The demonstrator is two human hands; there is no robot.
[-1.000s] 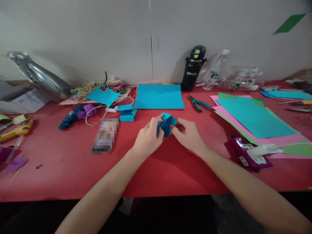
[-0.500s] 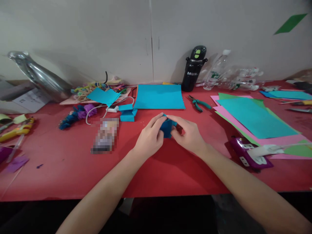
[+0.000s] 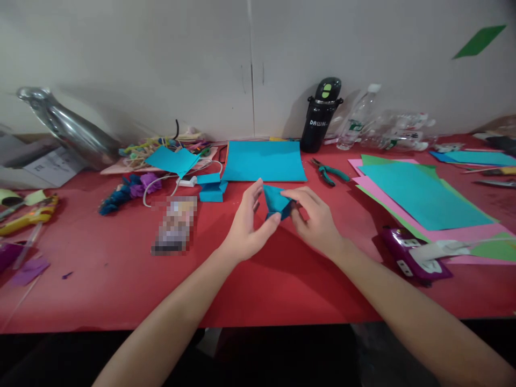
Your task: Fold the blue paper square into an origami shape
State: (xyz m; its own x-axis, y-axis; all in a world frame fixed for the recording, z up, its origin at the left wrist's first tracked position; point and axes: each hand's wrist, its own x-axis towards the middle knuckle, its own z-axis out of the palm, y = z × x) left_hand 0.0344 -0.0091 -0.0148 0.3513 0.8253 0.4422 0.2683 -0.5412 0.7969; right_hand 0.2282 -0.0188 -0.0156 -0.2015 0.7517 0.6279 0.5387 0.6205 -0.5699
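Red covers the whole table [image 3: 282,279], and nearest to me its front edge is bare apart from my 2 forearms crossing it. My left hand [image 3: 245,226] is half open, fingers lifted and spread, with the thumb tip touching the lower corner of the small folded blue paper [image 3: 276,200]. My right hand [image 3: 318,217] pinches that same piece from its right side, fingertips closed on the fold. The folded blue paper sits between both hands, at the middle of the table; I cannot tell whether it rests on the surface or is lifted just off it.

Left of my left hand lies a blurred packet [image 3: 174,224], near but apart. Right of my right wrist sits a purple pack [image 3: 407,252] with a white strip across it, touching the edge of the stacked pink, green and blue sheets [image 3: 419,199]. Far left I see a yellow tool [image 3: 30,215] and purple scraps [image 3: 28,269].

Beyond the hands, a second folded blue block [image 3: 212,188] lies beside a white cable [image 3: 161,185], and a flat blue sheet [image 3: 264,160] is just behind the paper I am working. Green-handled pliers [image 3: 328,171] lie between that sheet and the stack. Nothing stands between my hands and the folded piece.

Against the wall stand a black bottle [image 3: 320,115], clear plastic bottles [image 3: 382,131], a pile of coloured craft bits [image 3: 161,148] and a silver foil shape [image 3: 68,129].
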